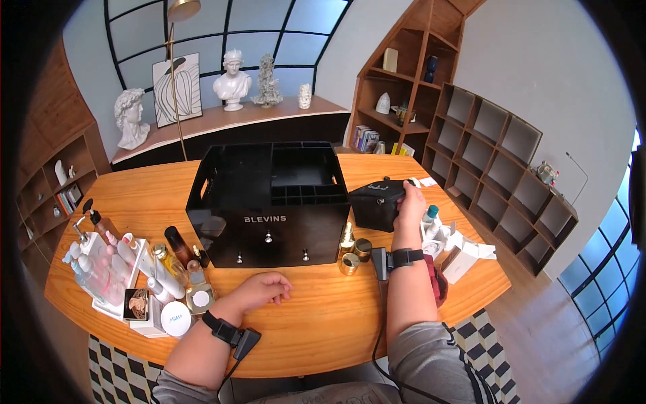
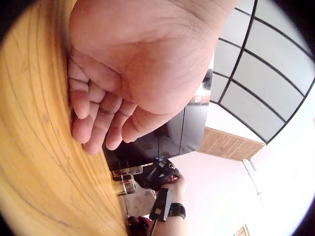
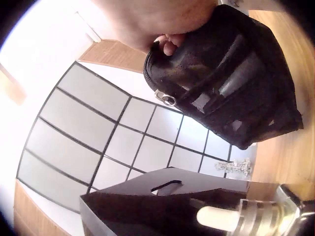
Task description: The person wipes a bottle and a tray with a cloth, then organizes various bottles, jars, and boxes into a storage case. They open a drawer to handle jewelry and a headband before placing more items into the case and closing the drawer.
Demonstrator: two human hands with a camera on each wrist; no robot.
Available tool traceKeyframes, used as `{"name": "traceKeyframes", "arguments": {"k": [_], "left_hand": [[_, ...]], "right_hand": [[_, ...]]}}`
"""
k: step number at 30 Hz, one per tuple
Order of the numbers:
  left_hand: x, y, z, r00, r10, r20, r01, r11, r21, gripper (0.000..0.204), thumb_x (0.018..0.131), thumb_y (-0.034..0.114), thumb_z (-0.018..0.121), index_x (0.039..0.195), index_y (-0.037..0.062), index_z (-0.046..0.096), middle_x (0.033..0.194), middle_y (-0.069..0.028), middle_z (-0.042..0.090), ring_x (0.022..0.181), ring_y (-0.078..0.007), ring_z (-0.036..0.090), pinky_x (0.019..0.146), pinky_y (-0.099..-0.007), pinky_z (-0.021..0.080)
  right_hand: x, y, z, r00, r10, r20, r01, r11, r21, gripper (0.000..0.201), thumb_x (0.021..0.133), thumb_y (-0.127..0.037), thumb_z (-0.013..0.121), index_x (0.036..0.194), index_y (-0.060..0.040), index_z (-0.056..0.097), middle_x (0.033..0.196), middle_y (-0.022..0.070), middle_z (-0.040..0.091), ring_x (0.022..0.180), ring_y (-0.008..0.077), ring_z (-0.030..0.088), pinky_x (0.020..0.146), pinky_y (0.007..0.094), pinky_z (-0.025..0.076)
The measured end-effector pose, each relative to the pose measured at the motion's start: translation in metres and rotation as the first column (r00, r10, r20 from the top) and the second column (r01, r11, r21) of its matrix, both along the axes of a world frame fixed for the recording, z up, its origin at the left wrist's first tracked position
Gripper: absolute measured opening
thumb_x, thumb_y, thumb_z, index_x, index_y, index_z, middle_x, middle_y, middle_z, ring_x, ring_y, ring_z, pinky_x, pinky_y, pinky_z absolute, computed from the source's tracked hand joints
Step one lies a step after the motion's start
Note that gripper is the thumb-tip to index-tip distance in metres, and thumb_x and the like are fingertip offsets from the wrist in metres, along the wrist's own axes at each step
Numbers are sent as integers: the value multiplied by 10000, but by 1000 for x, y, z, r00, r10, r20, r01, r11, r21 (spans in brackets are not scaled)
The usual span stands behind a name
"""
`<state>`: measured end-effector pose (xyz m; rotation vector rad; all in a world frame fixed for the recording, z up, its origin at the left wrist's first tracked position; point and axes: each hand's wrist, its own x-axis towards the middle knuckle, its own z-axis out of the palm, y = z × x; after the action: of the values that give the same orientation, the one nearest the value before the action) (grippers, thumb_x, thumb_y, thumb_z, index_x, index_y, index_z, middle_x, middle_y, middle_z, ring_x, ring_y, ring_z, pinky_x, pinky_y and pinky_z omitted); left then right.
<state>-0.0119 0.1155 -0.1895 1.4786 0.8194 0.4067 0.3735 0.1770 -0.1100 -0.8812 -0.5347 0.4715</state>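
Right of the black box (image 1: 289,236), the right hand (image 1: 411,205) grips a black, partly see-through pouch (image 1: 374,207) with a silver zip pull; in front of the box, the left hand (image 1: 264,290), loosely curled, holds nothing.

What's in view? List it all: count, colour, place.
Table: one, light wood, centre.
Box: one, black, on table.
Pouch: one, black, right of box.
Jars: two, gold, by box's right corner.
Dropper bottle: one, gold, behind jars.
Toiletries: many, mixed colours, table's left.
Cartons: count unclear, white, table's right.
Cloth: one, red and black, beside right forearm.
Busts: two, white, back ledge.
Picture: one, black and white, same ledge.
Lamp: one, gold, behind table.
Shelves: several, brown, both sides.
Rug: patterned, black and cream, floor.
Wrist cameras: two, black, on wrists.
Left hand: one, bare, before box.
Right hand: one, bare, gripping pouch.
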Motion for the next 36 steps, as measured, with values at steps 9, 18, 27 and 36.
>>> {"name": "traceKeyframes", "arguments": {"k": [9,18,27,36], "left_hand": [[0,0,-1,1000,5,17,-4,1000,-16,164,982,111,532,1054,55,668,910,-24,683,745,-99,587,679,-216,444],[0,0,1,1000,14,-3,-14,1000,-20,165,982,104,536,1067,54,668,925,-29,687,754,-104,594,688,-218,449],[0,-1,2,1000,10,-23,-10,1000,10,172,987,110,529,1071,48,665,928,-37,688,762,-107,594,694,-222,452],[0,-1,2,1000,11,-10,-11,1000,1,172,988,123,533,1073,48,663,921,-33,688,759,-105,592,695,-222,451]], "right_hand": [[6,5,-17,1000,6,7,-5,992,-125,225,889,-220,643,713,-97,574,548,-10,478,432,95,409,419,241,300],[43,4,-27,933,6,360,181,856,-484,329,870,-294,632,801,27,651,679,131,624,618,253,600,599,353,463],[23,-17,14,592,485,644,475,435,-765,503,870,-422,629,1060,39,695,1068,284,665,1072,408,631,924,442,493],[-58,-66,80,305,733,608,237,560,-794,349,813,-284,707,1091,-74,699,1061,213,693,1035,356,653,892,401,510]]}}
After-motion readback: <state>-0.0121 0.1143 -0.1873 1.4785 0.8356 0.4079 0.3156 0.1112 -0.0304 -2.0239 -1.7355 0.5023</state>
